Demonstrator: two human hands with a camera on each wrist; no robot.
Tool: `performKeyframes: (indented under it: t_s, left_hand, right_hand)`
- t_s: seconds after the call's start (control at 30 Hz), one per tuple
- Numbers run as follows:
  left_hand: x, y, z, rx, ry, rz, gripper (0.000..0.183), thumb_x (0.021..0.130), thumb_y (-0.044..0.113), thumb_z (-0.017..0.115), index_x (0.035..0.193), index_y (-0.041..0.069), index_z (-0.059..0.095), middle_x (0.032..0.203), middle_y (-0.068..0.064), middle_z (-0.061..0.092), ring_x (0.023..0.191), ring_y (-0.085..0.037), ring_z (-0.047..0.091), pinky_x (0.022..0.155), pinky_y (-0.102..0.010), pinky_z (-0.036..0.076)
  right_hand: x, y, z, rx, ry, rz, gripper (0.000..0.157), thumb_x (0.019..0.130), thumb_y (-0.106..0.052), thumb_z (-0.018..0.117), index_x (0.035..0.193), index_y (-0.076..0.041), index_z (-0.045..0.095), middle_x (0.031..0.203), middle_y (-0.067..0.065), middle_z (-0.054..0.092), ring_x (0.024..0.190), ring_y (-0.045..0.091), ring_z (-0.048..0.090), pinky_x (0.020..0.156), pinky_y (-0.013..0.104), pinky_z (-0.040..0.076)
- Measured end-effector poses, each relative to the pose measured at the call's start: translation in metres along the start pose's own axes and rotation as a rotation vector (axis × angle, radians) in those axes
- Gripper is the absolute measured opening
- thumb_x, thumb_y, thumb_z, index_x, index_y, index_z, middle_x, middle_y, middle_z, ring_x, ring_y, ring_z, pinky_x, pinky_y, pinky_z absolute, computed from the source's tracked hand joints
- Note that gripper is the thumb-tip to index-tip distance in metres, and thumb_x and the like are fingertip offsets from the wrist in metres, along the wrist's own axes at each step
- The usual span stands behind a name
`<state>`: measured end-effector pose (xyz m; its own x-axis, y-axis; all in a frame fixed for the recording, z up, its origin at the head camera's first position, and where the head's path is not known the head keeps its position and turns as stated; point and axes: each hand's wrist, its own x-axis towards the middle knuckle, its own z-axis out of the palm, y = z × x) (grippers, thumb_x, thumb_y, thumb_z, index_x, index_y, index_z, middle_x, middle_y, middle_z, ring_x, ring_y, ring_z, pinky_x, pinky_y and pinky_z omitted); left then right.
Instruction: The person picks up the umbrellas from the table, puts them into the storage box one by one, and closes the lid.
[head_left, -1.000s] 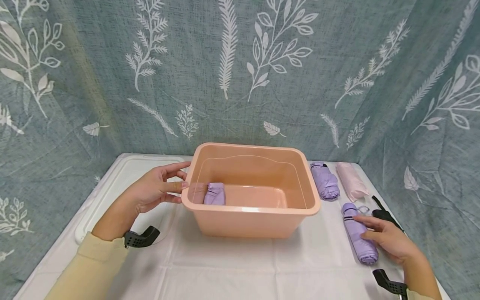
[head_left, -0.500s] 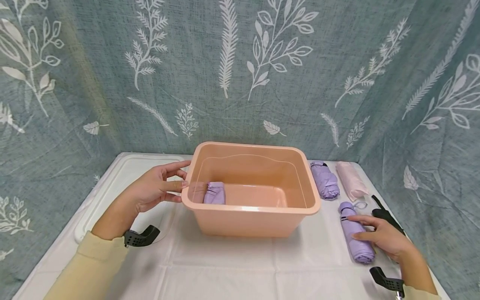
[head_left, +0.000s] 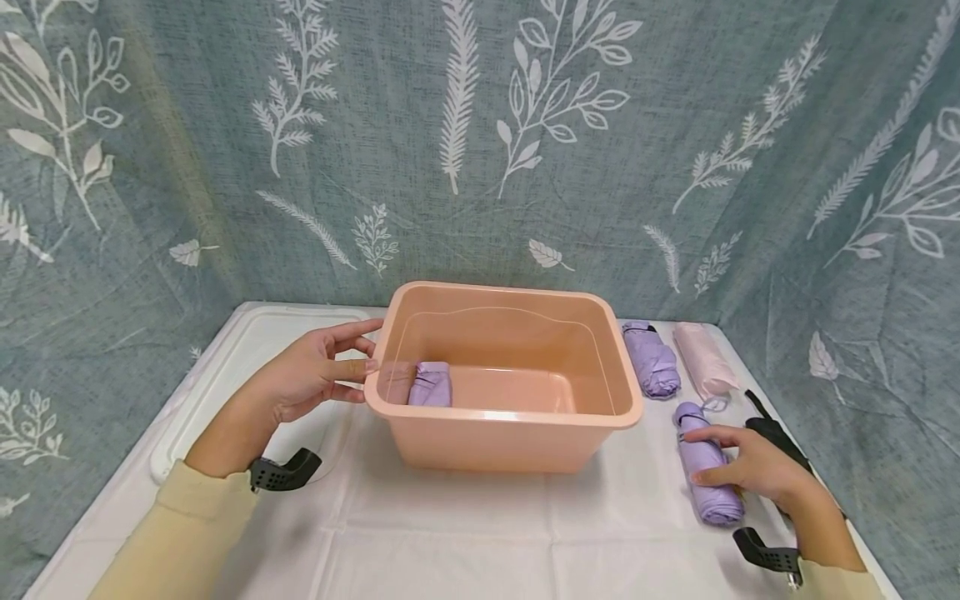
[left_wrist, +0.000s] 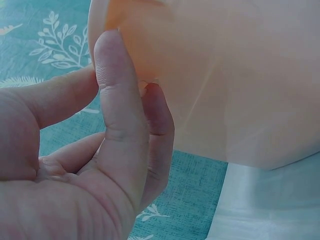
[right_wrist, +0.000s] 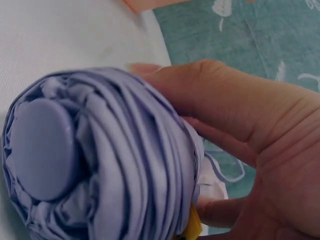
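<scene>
My right hand grips a lilac folded umbrella lying on the white cloth right of the bin, thumb on its near side and fingers across it. In the right wrist view the umbrella's round end and rolled fabric fill the left, with a bit of yellow below. At the peach plastic bin, my left hand rests its thumb and fingertips against the left rim and outer wall. Another lilac folded umbrella is inside, at the bin's left end.
Behind the right hand's umbrella lie a crumpled lilac umbrella and a pink one. A black folded item is partly hidden by the right hand. A white lid lies left of the bin. A leaf-patterned curtain hangs behind.
My right hand has shifted slightly left, and the lilac umbrella has moved left with it. The left hand and the bin have stayed in place.
</scene>
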<state>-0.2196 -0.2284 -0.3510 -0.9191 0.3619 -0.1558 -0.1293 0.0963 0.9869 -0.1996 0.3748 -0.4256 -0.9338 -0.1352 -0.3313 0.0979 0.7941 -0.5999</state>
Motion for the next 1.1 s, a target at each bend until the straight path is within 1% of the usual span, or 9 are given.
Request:
performKeyframes:
  t_s: [0.1,0.3,0.4,0.53,0.63,0.83,0.97,1.03,1.1]
  left_hand:
    - [0.0,0.0,0.001,-0.003,0.0,-0.004,0.079,0.097,0.006,0.069,0.163,0.012,0.027,0.119,-0.006,0.051,0.083,-0.013,0.07,0.073,-0.031,0.064]
    - [-0.001,0.001,0.001,-0.004,-0.003,0.002,0.079,0.097,0.005,0.069,0.163,0.011,0.027,0.117,-0.005,0.052,0.082,-0.013,0.07,0.073,-0.031,0.064]
    - [-0.001,0.001,0.001,-0.003,-0.001,0.004,0.079,0.097,0.005,0.069,0.163,0.011,0.027,0.117,-0.005,0.052,0.083,-0.013,0.07,0.073,-0.031,0.064]
    - [-0.001,0.001,0.001,-0.007,-0.002,0.0,0.079,0.097,0.005,0.069,0.163,0.011,0.027,0.117,-0.005,0.052,0.083,-0.013,0.07,0.073,-0.031,0.064]
    - [-0.001,0.001,0.001,-0.01,-0.003,-0.001,0.079,0.097,0.006,0.069,0.164,0.012,0.027,0.117,-0.004,0.052,0.083,-0.013,0.07,0.073,-0.03,0.064]
    - [-0.002,0.001,0.001,-0.008,0.001,0.002,0.079,0.097,0.004,0.069,0.163,0.011,0.027,0.116,-0.004,0.053,0.083,-0.013,0.07,0.074,-0.03,0.064]
    - [-0.002,0.001,0.001,-0.008,0.002,0.002,0.08,0.096,0.004,0.069,0.163,0.01,0.026,0.116,-0.003,0.054,0.084,-0.013,0.07,0.074,-0.03,0.065]
    - [-0.002,0.001,0.001,-0.009,0.001,0.001,0.08,0.096,0.004,0.069,0.164,0.01,0.026,0.116,-0.003,0.054,0.084,-0.013,0.07,0.074,-0.03,0.065]
    - [-0.001,0.001,0.001,-0.009,0.001,0.001,0.08,0.097,0.004,0.069,0.164,0.011,0.026,0.116,-0.003,0.054,0.085,-0.013,0.07,0.074,-0.03,0.065]
  right_hand:
    - [0.001,-0.001,0.001,0.007,0.009,0.011,0.069,0.077,-0.031,0.091,0.137,-0.011,0.064,0.133,0.03,0.054,0.108,0.034,0.054,0.073,0.032,0.051]
    - [0.001,0.002,0.005,0.085,0.043,0.038,0.066,0.077,-0.027,0.091,0.135,-0.009,0.064,0.128,0.027,0.051,0.094,0.027,0.053,0.062,0.033,0.051]
    - [0.002,0.005,0.007,0.135,0.062,0.051,0.069,0.078,-0.027,0.091,0.137,-0.007,0.062,0.132,0.03,0.048,0.098,0.03,0.055,0.068,0.035,0.057]
    - [0.0,0.008,0.012,0.219,0.088,0.054,0.072,0.08,-0.026,0.09,0.141,-0.004,0.058,0.141,0.034,0.044,0.11,0.036,0.059,0.079,0.043,0.064]
    - [-0.002,0.008,0.018,0.307,0.115,0.024,0.073,0.081,-0.02,0.089,0.143,-0.001,0.056,0.14,0.032,0.044,0.107,0.033,0.061,0.08,0.044,0.065]
    - [-0.005,0.006,0.024,0.449,0.157,-0.058,0.069,0.086,-0.012,0.083,0.145,0.002,0.051,0.146,0.03,0.038,0.099,0.022,0.064,0.075,0.039,0.065]
    - [-0.006,0.002,0.023,0.49,0.175,-0.087,0.067,0.088,-0.013,0.081,0.147,-0.002,0.05,0.152,0.028,0.035,0.093,0.017,0.068,0.073,0.037,0.064]
    - [-0.007,-0.001,0.023,0.505,0.191,-0.101,0.067,0.088,-0.012,0.081,0.148,-0.005,0.051,0.15,0.024,0.037,0.091,0.015,0.068,0.072,0.037,0.063]
    - [-0.008,-0.003,0.022,0.517,0.207,-0.116,0.065,0.089,-0.011,0.081,0.148,-0.008,0.054,0.144,0.015,0.044,0.09,0.013,0.068,0.071,0.035,0.063]
